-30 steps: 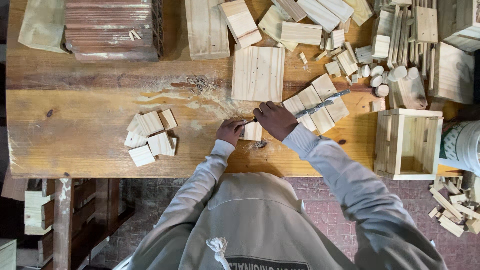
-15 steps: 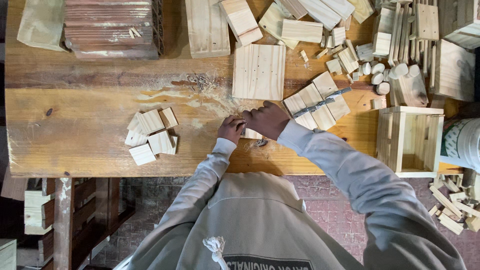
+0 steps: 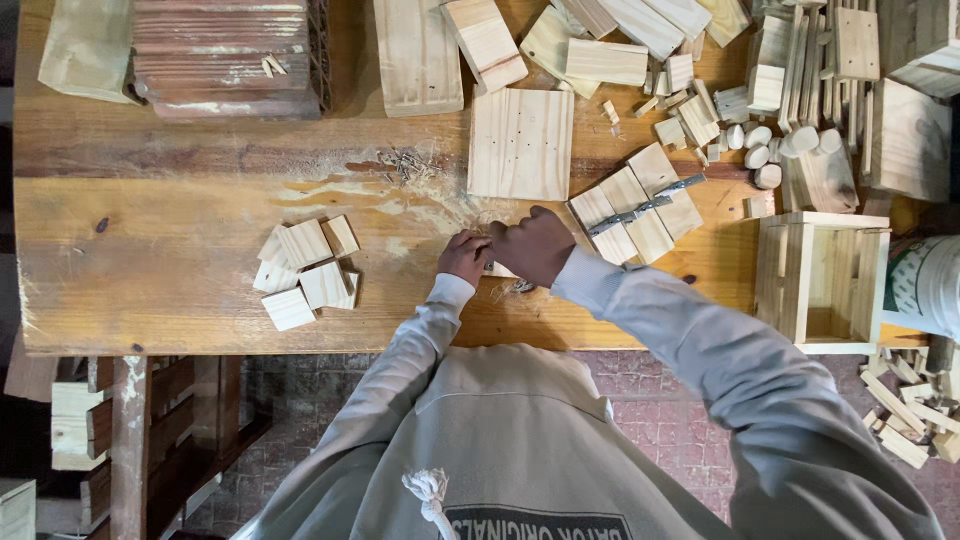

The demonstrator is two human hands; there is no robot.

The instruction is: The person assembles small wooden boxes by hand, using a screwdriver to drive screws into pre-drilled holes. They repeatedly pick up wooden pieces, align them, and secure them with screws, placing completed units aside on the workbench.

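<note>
1. L hand (image 3: 463,256) & R hand (image 3: 533,245) both closed on small wood piece (image 3: 497,269) at bench (image 3: 150,230) front edge
2. Small cut squares (image 3: 305,272) piled left; hinged slats (image 3: 632,213) right, untouched

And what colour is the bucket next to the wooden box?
White, with a green band; the bucket shows at the head view's right edge.

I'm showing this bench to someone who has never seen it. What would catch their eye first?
Most likely the two hands, left hand and right hand, pressed together over a small wooden piece at the near edge of the workbench. Next comes the cluster of small square wooden blocks to the left of them. On the right stands an open slatted wooden box, with a litter of offcuts along the far side.
</note>
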